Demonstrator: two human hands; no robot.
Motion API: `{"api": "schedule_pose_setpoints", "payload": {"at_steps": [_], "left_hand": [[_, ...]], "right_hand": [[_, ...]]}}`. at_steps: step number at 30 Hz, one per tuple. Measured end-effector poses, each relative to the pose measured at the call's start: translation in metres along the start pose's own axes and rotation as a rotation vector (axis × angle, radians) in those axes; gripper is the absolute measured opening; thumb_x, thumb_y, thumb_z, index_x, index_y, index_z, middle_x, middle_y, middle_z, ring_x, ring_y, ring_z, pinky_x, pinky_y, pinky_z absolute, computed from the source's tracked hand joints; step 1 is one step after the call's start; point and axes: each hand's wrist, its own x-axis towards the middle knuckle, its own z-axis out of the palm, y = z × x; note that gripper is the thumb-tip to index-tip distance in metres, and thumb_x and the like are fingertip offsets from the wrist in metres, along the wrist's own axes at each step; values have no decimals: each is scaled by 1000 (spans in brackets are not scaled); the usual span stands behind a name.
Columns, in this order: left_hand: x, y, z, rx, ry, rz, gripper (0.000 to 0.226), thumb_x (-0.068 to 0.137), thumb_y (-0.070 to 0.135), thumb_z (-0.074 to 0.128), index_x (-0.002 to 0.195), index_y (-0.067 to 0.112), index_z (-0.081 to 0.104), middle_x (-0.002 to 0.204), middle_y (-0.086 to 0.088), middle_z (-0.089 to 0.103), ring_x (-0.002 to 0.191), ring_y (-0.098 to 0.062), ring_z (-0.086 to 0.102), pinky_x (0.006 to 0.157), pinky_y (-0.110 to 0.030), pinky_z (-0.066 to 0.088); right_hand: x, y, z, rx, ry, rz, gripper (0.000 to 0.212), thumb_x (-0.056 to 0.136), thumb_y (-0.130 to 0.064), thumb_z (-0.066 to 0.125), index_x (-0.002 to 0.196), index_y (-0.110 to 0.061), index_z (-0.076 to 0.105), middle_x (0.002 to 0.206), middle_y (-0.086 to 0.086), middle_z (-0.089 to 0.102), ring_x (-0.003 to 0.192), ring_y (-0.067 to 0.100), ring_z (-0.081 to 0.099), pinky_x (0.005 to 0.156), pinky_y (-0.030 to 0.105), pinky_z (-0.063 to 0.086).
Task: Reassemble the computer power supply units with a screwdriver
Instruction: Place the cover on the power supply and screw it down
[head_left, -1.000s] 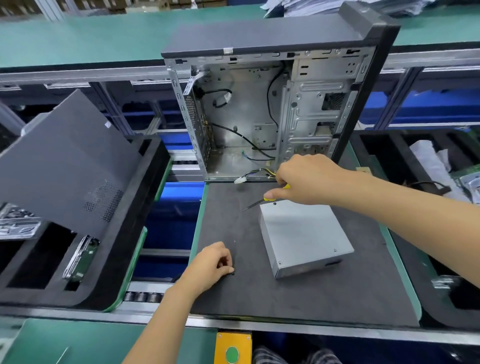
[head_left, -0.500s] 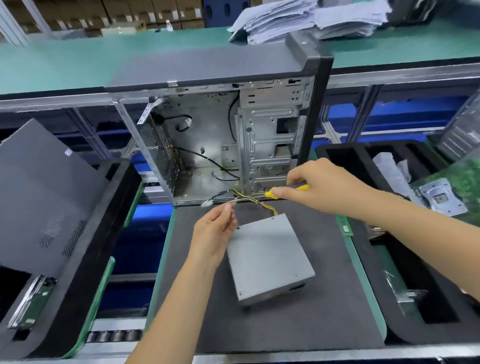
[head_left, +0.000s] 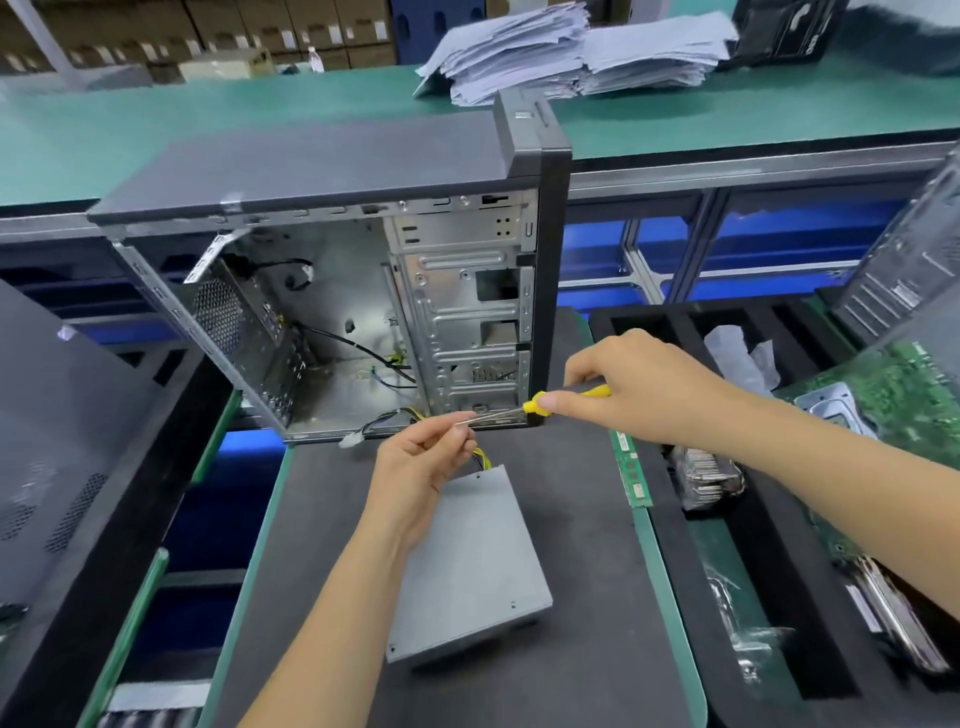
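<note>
A grey metal power supply unit (head_left: 467, 571) lies flat on the dark mat (head_left: 582, 519), its yellow and black cables (head_left: 395, 418) running toward the open computer case (head_left: 363, 291) standing behind it. My right hand (head_left: 639, 389) grips a yellow-handled screwdriver (head_left: 540, 404), held level with its shaft pointing left. My left hand (head_left: 421, 467) is raised above the unit and pinches at the screwdriver's tip; whether a screw sits between the fingers is too small to tell.
A removed dark side panel (head_left: 57, 436) leans in a black foam tray at the left. On the right, a foam tray (head_left: 779, 597) holds a green circuit board (head_left: 893, 405), a memory stick (head_left: 631, 467) and bagged parts. Stacks of paper (head_left: 561, 52) lie on the green bench behind.
My left hand left the mat's front edge and rose to the screwdriver's tip. My right hand lifted the screwdriver off the unit and holds it level. The view shifted right and up.
</note>
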Motion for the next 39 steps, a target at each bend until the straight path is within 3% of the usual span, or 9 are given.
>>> {"api": "schedule_pose_setpoints", "payload": {"at_steps": [4, 10, 15, 19, 27, 30, 32, 35, 39], "left_hand": [[-2, 0, 5, 27, -1, 18, 21, 86, -6, 60, 94, 7, 75, 74, -2, 70, 68, -10, 66, 69, -18, 54], [-5, 1, 5, 12, -45, 22, 22, 75, 10, 68, 92, 16, 80, 80, 0, 71, 73, -8, 65, 75, -18, 53], [-5, 1, 1, -117, -83, 31, 24, 83, 11, 62, 101, 13, 78, 86, -1, 72, 81, -9, 67, 82, -19, 54], [-4, -1, 2, -120, -81, 38, 24, 84, 12, 61, 100, 11, 78, 85, -2, 71, 79, -9, 67, 82, -20, 54], [-3, 2, -3, 193, -65, 222, 19, 80, 16, 67, 93, 20, 80, 89, -4, 75, 76, -12, 69, 78, -19, 53], [-3, 3, -5, 176, -28, 265, 18, 80, 14, 68, 93, 19, 80, 86, -5, 75, 77, -13, 69, 77, -19, 52], [-3, 3, -6, 155, 0, 272, 18, 79, 14, 69, 93, 17, 79, 85, -7, 75, 77, -14, 69, 78, -20, 52], [-4, 1, -9, 173, 6, 276, 17, 78, 14, 70, 92, 16, 79, 86, -10, 74, 77, -17, 69, 80, -24, 53], [-5, 1, -11, 151, 10, 289, 17, 79, 11, 68, 93, 12, 78, 88, -12, 74, 77, -19, 70, 79, -24, 54]], "right_hand": [[2, 1, -1, -8, -12, -15, 43, 83, -66, 51, 63, -28, 54, 48, -9, 42, 49, 7, 42, 48, 25, 29], [3, 1, -1, -24, -2, -28, 44, 83, -66, 51, 68, -25, 57, 49, -8, 42, 48, 7, 42, 47, 25, 29], [2, 5, -6, -32, 6, -20, 44, 82, -67, 49, 63, -28, 54, 47, -7, 43, 47, 8, 41, 49, 26, 35], [2, 6, -6, -44, -6, -19, 42, 82, -67, 48, 63, -30, 51, 50, -7, 44, 49, 7, 41, 49, 26, 32], [5, 6, -8, -185, 52, -88, 45, 84, -67, 44, 74, -25, 59, 54, -6, 48, 58, 13, 48, 52, 29, 37], [9, 6, -6, -48, 12, -53, 48, 85, -64, 46, 63, -23, 60, 43, -5, 40, 41, 9, 39, 44, 22, 28], [12, 5, -3, 89, -49, 0, 49, 85, -62, 48, 59, -23, 61, 40, -7, 42, 39, 8, 41, 42, 17, 31], [17, 7, -5, 199, -191, 24, 39, 80, -63, 55, 80, -25, 64, 71, -9, 63, 69, 6, 61, 66, 26, 50], [20, 3, -13, 306, -278, -48, 24, 80, -48, 67, 86, -27, 57, 65, -11, 67, 50, -2, 50, 53, 18, 37]]}}
